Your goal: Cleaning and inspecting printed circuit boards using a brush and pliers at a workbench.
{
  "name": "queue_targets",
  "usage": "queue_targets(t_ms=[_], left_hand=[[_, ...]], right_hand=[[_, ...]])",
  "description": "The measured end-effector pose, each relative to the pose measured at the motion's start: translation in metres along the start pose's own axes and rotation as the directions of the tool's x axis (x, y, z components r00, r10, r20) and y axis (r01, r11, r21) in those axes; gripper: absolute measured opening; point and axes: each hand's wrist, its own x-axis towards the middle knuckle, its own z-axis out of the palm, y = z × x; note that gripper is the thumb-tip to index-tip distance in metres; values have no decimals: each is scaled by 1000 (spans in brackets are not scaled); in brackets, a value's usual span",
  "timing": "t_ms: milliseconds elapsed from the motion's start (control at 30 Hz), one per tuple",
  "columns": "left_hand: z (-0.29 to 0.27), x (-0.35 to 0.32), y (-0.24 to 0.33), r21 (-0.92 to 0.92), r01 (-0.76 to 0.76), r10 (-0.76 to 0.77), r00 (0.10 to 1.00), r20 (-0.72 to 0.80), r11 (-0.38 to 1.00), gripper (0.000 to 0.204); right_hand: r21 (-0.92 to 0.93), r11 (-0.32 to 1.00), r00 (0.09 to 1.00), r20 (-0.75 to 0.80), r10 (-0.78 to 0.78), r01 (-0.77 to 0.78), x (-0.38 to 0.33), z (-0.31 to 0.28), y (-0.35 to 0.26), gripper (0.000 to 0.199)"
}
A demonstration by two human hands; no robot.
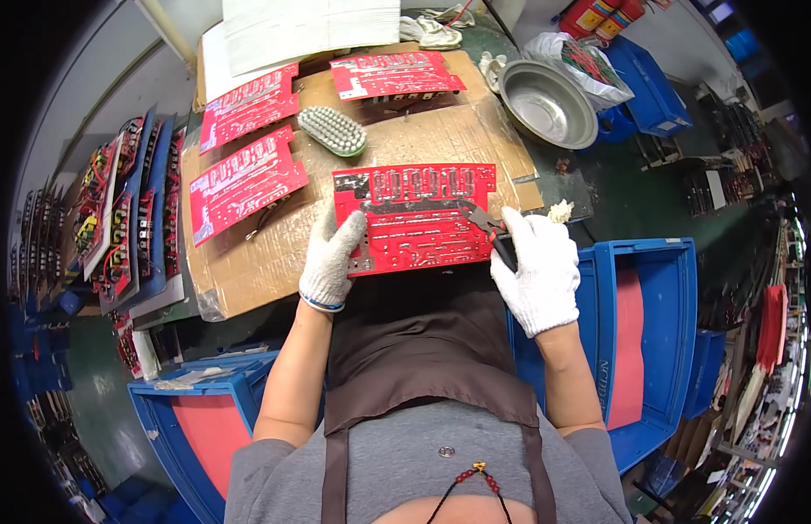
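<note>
Carefully, I pin the red circuit board [414,218] on the cardboard [248,262] with my left hand [331,258] pressing its edge, right hand [536,271] gripping cutters [491,229]; I'd snip flush.

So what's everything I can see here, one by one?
Held board: 1, red, on the cardboard, front centre.
Other boards: 3, red, lying on the cardboard, left and rear.
Cardboard: 1 sheet, brown, covering the bench.
Brush: 1, green with white bristles, mid cardboard.
Bowl: 1, metal, rear right.
Crates: several, blue, right and lower left.
Racked boards: a row, standing on edge, far left.
Cutters: 1, dark handles, at the held board's right edge.
Apron: 1, brown.
Left hand: white glove, gripping the held board's left corner.
Right hand: white glove, holding the cutters.
</note>
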Motion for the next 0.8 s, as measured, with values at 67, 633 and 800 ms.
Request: queue_targets(t_ms=[67, 633, 800], left_hand=[[-2, 4, -2, 45, -21, 21, 1000, 15, 999, 41], [-6, 2, -1, 25, 31, -32, 998, 47, 999, 48], [-4, 1, -1, 23, 31, -31, 999, 40, 999, 47]], right_hand=[[3, 999, 999, -8, -36, 36, 6, 3, -3, 54], [-141, 969, 958, 235, -165, 201, 49, 0, -24, 56], [252, 967, 994, 94, -62, 36, 51, 18, -1, 41]])
